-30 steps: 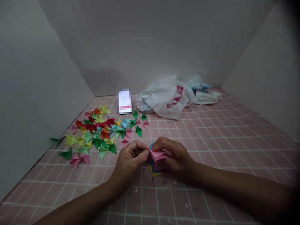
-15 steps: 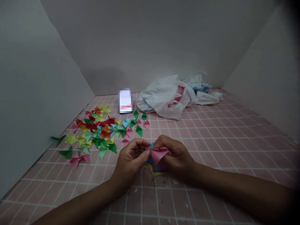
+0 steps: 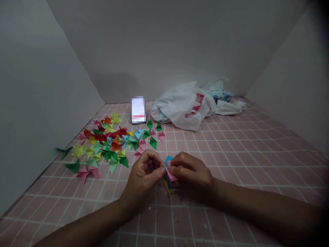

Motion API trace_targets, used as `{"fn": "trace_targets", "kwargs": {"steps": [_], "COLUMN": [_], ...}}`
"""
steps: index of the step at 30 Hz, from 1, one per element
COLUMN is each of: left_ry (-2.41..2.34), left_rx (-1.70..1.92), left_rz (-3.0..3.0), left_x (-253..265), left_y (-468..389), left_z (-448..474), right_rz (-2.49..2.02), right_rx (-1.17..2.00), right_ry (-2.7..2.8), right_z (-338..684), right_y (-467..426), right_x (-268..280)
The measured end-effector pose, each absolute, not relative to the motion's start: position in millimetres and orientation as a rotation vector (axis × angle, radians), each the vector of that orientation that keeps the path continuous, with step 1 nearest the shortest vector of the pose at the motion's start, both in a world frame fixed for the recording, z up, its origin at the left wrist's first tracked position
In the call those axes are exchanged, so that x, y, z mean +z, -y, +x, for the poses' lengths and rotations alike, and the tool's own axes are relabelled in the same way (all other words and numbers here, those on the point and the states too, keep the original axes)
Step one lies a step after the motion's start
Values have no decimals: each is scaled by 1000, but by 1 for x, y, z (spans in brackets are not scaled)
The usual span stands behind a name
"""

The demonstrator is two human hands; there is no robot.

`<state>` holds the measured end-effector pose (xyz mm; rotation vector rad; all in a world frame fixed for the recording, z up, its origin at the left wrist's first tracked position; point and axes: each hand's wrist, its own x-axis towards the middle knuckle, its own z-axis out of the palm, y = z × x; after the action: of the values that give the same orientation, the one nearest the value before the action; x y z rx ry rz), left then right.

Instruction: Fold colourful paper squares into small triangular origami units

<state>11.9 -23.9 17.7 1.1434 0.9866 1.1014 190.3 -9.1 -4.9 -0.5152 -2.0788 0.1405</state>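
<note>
A small folded piece of pink origami paper [image 3: 171, 175] is held up between both hands. My left hand [image 3: 146, 173] pinches its left edge with thumb and forefinger, the other fingers curled. From the other side my right hand [image 3: 194, 171] grips it, thumb and forefinger closed on its upper part and partly covering it. Beneath the hands, blue and yellow paper sheets [image 3: 168, 186] lie on the tabletop, mostly hidden by the right hand and the pink paper. Closest to the left hand is a spread of folded paper cranes [image 3: 113, 155] in green, yellow, red, orange, blue and pink.
A phone [image 3: 138, 110] with a lit, blurred screen stands upright at the back. Beside it lies a crumpled white plastic bag [image 3: 180, 106] with red print, and another bag [image 3: 228, 107] is behind to the right. Pale walls enclose the pink checked surface [image 3: 244, 154] on three sides.
The pink paper has turned and now looks narrower. My right hand's fingers have shifted over its front, and more of the blue sheet shows above it. The left hand keeps its pinch.
</note>
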Motion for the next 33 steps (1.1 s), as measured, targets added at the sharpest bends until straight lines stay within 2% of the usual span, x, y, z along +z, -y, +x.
{"fn": "trace_targets", "kwargs": {"steps": [4, 12, 24, 27, 30, 33], "left_ry": [-940, -971, -906, -932, -947, -959], "left_rx": [1112, 1131, 1044, 1047, 1053, 1058], "left_rz": [1123, 1105, 926, 947, 969, 1037], "left_x": [15, 21, 11, 9, 9, 13], "left_y": [24, 27, 21, 21, 21, 22], "left_z": [12, 15, 11, 10, 10, 10], "right_rz": [-483, -524, -374, -343, -326, -441], "right_rx": [94, 359, -280, -349, -314, -81], "right_ry": [2065, 1988, 2197, 2226, 2218, 2145], "right_z": [192, 190, 196, 196, 196, 194], "right_y": [8, 11, -1, -2, -1, 1], "right_x": [-7, -7, -3, 0, -2, -8]}}
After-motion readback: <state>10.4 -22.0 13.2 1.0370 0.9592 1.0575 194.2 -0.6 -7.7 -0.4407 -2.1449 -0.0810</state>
